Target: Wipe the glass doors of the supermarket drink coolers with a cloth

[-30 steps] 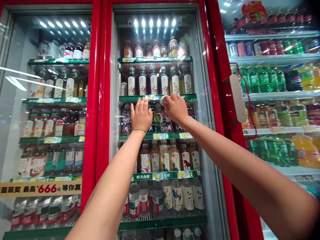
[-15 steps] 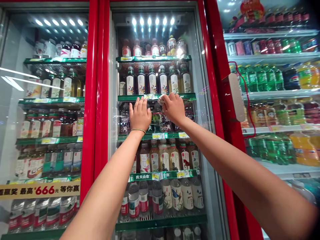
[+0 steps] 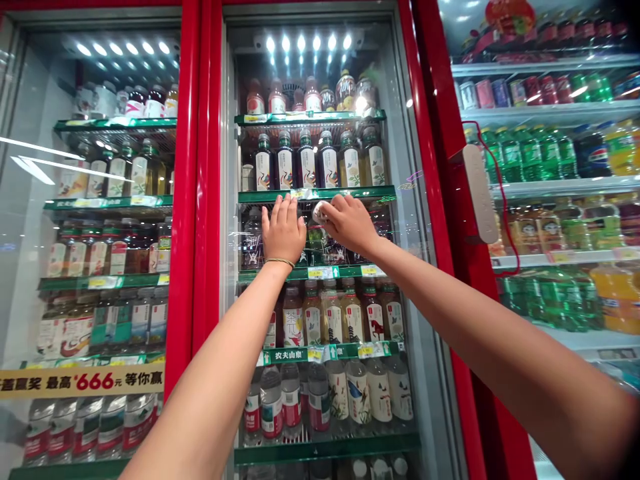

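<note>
Three upright drinks coolers stand side by side. The middle cooler (image 3: 203,200) has a red frame and a closed glass door (image 3: 413,280), with lit lamps at its top. The left cooler (image 3: 100,233) carries a yellow banner (image 3: 83,381) printed with "666" low on its glass. The right cooler (image 3: 550,187) has a pale vertical door handle (image 3: 479,193) and holds green, orange and dark soft-drink bottles.

Inside the middle cooler, green-edged shelves carry rows of bottles. Dark tea bottles (image 3: 307,163) stand on the second shelf (image 3: 360,194), water bottles (image 3: 273,400) on the lowest one in view.

Both arms reach up to the middle door at the level of the second shelf edge. The left hand (image 3: 283,230) lies spread flat against the glass, fingers together and pointing up, grasping nothing; a thin band (image 3: 279,261) circles its wrist. The right hand (image 3: 350,223), just beside it, is curled around a white wad (image 3: 319,212), cloth or paper not discernible. The wad sits pressed to the glass between the two hands.
</note>
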A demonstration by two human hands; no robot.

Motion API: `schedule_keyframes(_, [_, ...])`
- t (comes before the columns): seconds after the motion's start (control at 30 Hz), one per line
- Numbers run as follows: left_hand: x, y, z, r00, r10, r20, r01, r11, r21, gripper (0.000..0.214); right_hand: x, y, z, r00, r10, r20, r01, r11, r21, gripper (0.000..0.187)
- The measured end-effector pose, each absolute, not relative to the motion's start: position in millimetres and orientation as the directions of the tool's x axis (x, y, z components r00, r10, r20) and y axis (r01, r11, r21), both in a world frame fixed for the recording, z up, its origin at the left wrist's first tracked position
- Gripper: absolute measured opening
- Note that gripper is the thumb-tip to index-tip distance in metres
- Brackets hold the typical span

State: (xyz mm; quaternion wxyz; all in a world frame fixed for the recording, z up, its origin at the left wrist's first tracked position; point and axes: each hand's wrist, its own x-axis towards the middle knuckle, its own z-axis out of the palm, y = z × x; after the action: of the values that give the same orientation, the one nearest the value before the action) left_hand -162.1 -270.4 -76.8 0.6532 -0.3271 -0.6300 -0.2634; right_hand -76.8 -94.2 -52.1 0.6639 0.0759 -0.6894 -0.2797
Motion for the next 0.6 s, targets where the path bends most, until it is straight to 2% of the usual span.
schedule_keyframes(0.1, [-163.4, -270.3, -76.8, 0.089, 0.066, 0.994, 0.761, 0.639, -0.111, 0.054, -71.5, -83.1, -55.5, -0.141, -0.499, 0.855, 0.258, 0.815, 0.518, 0.02])
schedule_keyframes(0.27, [-163.9, -269.9, -77.2, 0.105, 0.062, 0.993, 0.744, 0.657, -0.12, 0.053, -78.8, -93.4, -41.5, 0.001, -0.357, 0.934, 0.278, 0.897, 0.343, 0.021])
schedule_keyframes(0.47, [-163.5, -269.6, -77.7, 0.111, 0.067, 0.992, 0.726, 0.676, -0.127, 0.054, -81.5, -97.4, -46.2, -0.116, -0.546, 0.83, 0.265, 0.788, 0.555, 0.021])
schedule_keyframes(0.53, [-164.2, -269.1, -77.8, 0.112, 0.08, 0.99, 0.721, 0.68, -0.137, 0.056, -80.1, -92.5, -46.1, -0.121, -0.527, 0.841, 0.261, 0.8, 0.539, 0.021])
schedule_keyframes(0.6, [-164.7, -268.6, -77.8, 0.106, 0.093, 0.99, 0.715, 0.685, -0.141, 0.057, -81.0, -92.4, -43.3, -0.089, -0.462, 0.883, 0.261, 0.844, 0.468, 0.021])
